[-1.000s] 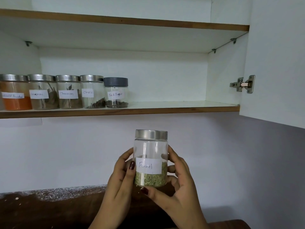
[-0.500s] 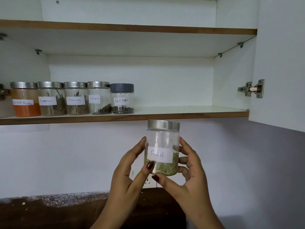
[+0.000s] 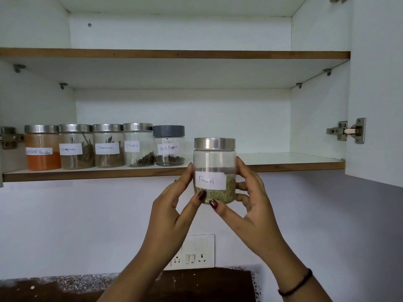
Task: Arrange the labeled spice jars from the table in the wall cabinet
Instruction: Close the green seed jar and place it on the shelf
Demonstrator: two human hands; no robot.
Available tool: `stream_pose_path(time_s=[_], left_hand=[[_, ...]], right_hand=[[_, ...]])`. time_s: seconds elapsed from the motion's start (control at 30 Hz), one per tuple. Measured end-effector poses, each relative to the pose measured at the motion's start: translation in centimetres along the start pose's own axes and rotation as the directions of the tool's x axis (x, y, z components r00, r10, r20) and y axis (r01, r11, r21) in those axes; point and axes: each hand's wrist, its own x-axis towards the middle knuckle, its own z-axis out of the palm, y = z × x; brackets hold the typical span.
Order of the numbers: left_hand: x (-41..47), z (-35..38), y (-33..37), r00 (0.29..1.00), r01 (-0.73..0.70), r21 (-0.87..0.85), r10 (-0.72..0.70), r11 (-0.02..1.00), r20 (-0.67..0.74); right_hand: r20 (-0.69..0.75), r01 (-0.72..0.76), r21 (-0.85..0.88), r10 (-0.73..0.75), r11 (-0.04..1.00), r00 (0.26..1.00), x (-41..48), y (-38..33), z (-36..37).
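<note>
Now the Fennel jar (image 3: pixel 214 171) has risen from lower centre to the shelf (image 3: pixel 283 164) edge at mid-frame, just right of the Black Pepper jar (image 3: pixel 169 149). The left hand (image 3: pixel 172 205) and right hand (image 3: pixel 250 205) pinch it upright between curled fingers (image 3: pixel 196 199). Setting it in the row looks next.

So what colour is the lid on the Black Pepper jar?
Dark grey. The Black Pepper jar's lid shows best in the head view.
</note>
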Motion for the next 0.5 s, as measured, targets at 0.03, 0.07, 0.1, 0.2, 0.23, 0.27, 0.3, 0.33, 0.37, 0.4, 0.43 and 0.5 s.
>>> stream_pose_path(time_s=[0.03, 0.07, 0.1, 0.2, 0.23, 0.27, 0.3, 0.33, 0.37, 0.4, 0.43, 0.5], left_hand=[[0.4, 0.0, -0.1, 1.0, -0.001, 0.015, 0.0, 1.0, 0.006], [0.9, 0.1, 0.0, 1.0, -0.021, 0.021, 0.021, 1.0, 0.002], [1.4, 0.2, 0.1, 0.999, -0.034, 0.03, 0.035, 0.999, -0.012], [3.2, 0.3, 0.4, 0.997, -0.067, 0.039, 0.069, 0.997, -0.046], [3.8, 0.3, 0.5, 0.995, -0.074, 0.039, 0.076, 0.997, -0.06], [4.4, 0.3, 0.7, 0.994, -0.074, 0.04, 0.077, 0.996, -0.073], [5.0, 0.4, 0.7, 0.994, -0.074, 0.039, 0.077, 0.996, -0.078], [5.4, 0.5, 0.6, 0.994, -0.073, 0.045, 0.077, 0.996, -0.082], [5.9, 0.5, 0.4, 0.993, -0.071, 0.055, 0.075, 0.996, -0.086], [6.4, 0.6, 0.2, 0.993, -0.067, 0.074, 0.073, 0.995, -0.088], [6.8, 0.7, -0.1, 0.994, -0.062, 0.09, 0.07, 0.994, -0.087], [7.6, 0.9, -0.7, 0.994, -0.054, 0.121, 0.065, 0.991, -0.086]], right_hand=[[0.001, 0.005, 0.001, -0.005, 1.0, 1.0, 0.6, 0.2, 0.1], [0.002, 0.013, 0.005, -0.013, 1.0, 1.0, 1.1, 0.3, 0.2], [0.001, 0.021, 0.006, -0.021, 1.0, 1.0, 1.7, 0.5, 0.2], [-0.004, 0.041, -0.012, -0.041, 0.999, 0.999, 3.4, 1.0, 0.3], [-0.003, 0.051, -0.026, -0.051, 0.998, 0.999, 4.0, 1.2, 0.3], [0.0, 0.062, -0.04, -0.062, 0.997, 0.998, 4.6, 1.4, 0.3], [0.005, 0.071, -0.052, -0.071, 0.996, 0.997, 5.2, 1.6, 0.3], [0.013, 0.075, -0.062, -0.074, 0.995, 0.997, 5.7, 2.0, 0.4], [0.024, 0.07, -0.065, -0.069, 0.995, 0.997, 6.2, 2.3, 0.5], [0.038, 0.06, -0.061, -0.057, 0.996, 0.998, 6.6, 2.7, 0.6], [0.055, 0.044, -0.053, -0.041, 0.998, 0.998, 7.1, 3.1, 0.6], [0.098, 0.005, -0.061, 0.001, 0.998, 0.995, 8.1, 3.9, 0.8]])
